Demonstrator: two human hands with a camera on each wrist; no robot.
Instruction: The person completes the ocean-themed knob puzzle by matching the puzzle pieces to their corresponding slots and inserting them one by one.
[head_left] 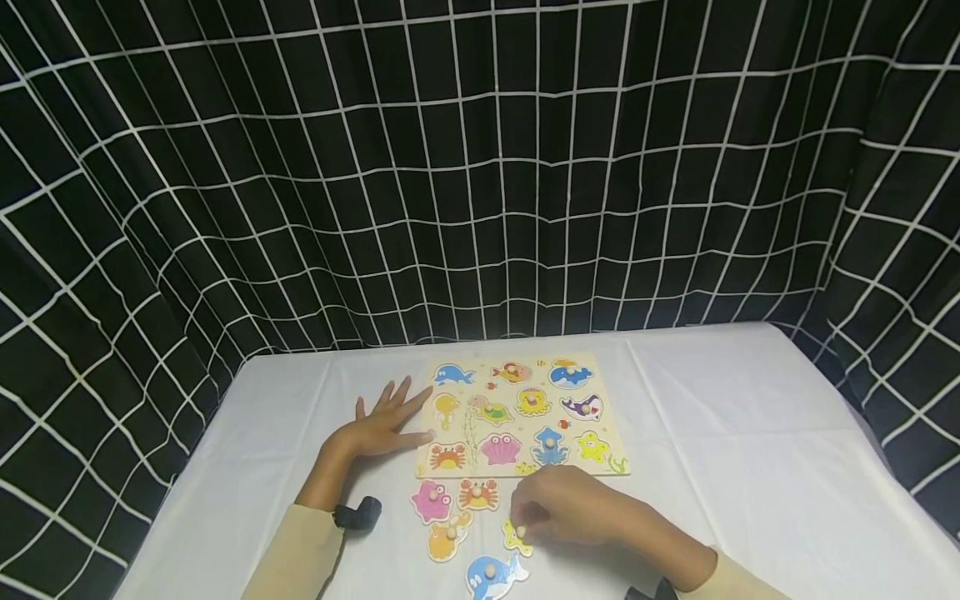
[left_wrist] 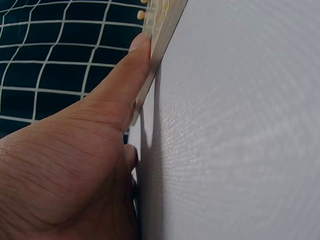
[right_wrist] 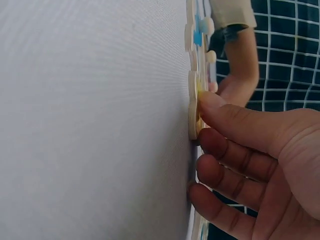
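My right hand (head_left: 573, 504) pinches a yellow starfish puzzle piece (head_left: 513, 540) near its knob, in front of the puzzle board. In the right wrist view, the thumb covers the knob and the piece's edge lies close to the cloth. My left hand (head_left: 386, 427) lies with spread, straight fingers at the left side of the wooden sea-animal board (head_left: 480, 421). Its thumb (left_wrist: 137, 55) touches the board's edge. Knobbed pieces sit in the board, among them a squid (head_left: 550, 450) and an octopus (head_left: 533, 403). Printed shapes without knobs include a starfish (head_left: 592, 447) and a crab (head_left: 447, 456).
Loose knobbed pieces lie in front of the board: a pink shell (head_left: 431, 502), a red crab (head_left: 480, 496), an orange seahorse (head_left: 444, 543) and a blue whale (head_left: 491, 581). White cloth (head_left: 750, 467) covers the table. A black grid curtain (head_left: 480, 167) hangs around it.
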